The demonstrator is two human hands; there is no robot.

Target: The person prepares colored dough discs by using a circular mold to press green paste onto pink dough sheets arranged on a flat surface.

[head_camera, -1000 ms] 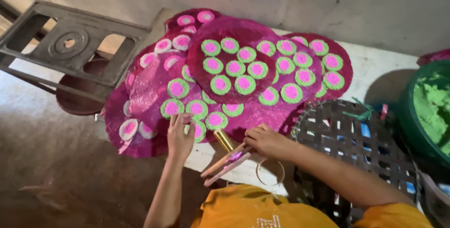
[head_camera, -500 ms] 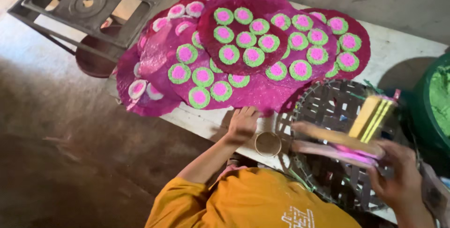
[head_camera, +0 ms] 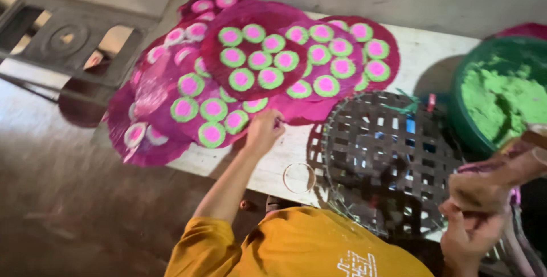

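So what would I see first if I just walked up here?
The pink and green discs, laid in rows on magenta sheets across the table's far side. Next comes the dark woven tray on the right, with a green tub of powder beside it. The left hand touches a sheet's edge; the right hand holds a blurred tool.

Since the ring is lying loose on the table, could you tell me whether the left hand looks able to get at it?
Probably yes. The left hand rests at the edge of the pink discs, and the thin ring lies on bare white table just below it, with nothing between them.
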